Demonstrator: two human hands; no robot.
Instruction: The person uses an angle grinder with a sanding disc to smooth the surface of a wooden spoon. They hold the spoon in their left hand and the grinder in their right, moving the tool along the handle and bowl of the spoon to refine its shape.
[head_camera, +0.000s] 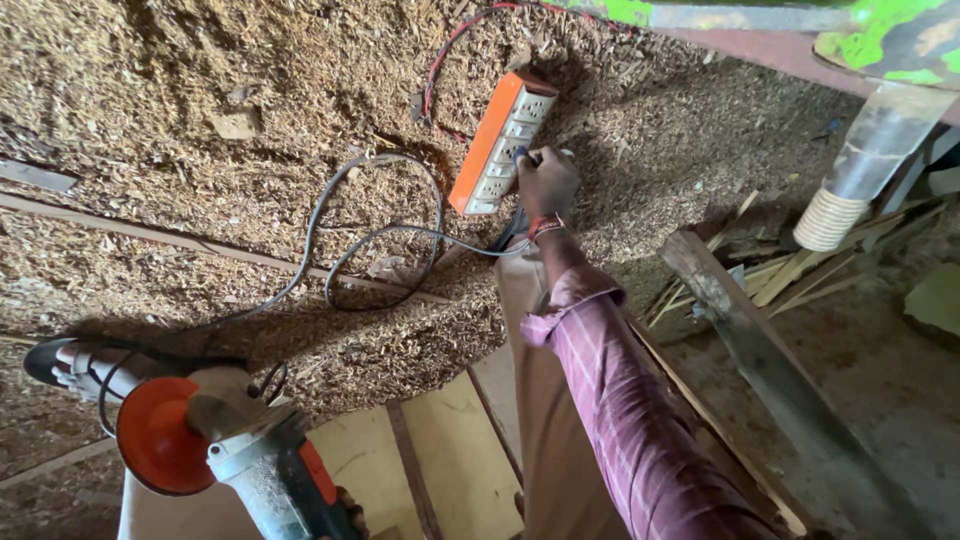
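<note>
1. Head view, looking down at a workshop floor thick with sawdust (200, 80) and wood shavings.
2. Right hand (548, 182), at the end of a maroon checked sleeve, stretched far forward to an orange and white power strip (500, 142) lying slantwise on the shavings.
3. Fingers bunched together against the near end of the strip, seemingly pinched on a small dark plug (521, 154) – mostly hidden under the knuckles, so seated or not cannot be told.
4. Black cable (380, 235) trailing from under that hand, looping across the shavings and back toward the lower left.
5. Left hand (345, 512) at the bottom edge, only fingertips showing, clamped on the handle of an angle grinder (250, 450) with an orange disc (158, 435) – held low and near the body, well apart from the strip.
6. Thin red wire (440, 60) running off from the far end of the strip.
7. Pale plywood board (450, 460) below the outstretched arm; grey wooden plank (760, 350) and offcuts to the right.
8. Judged step: connecting the grinder's lead at the strip.
9. Judged need for the next move: plug pins lined up square with a socket and pressed straight in, grinder kept steady and cable kept away from the disc.
</note>
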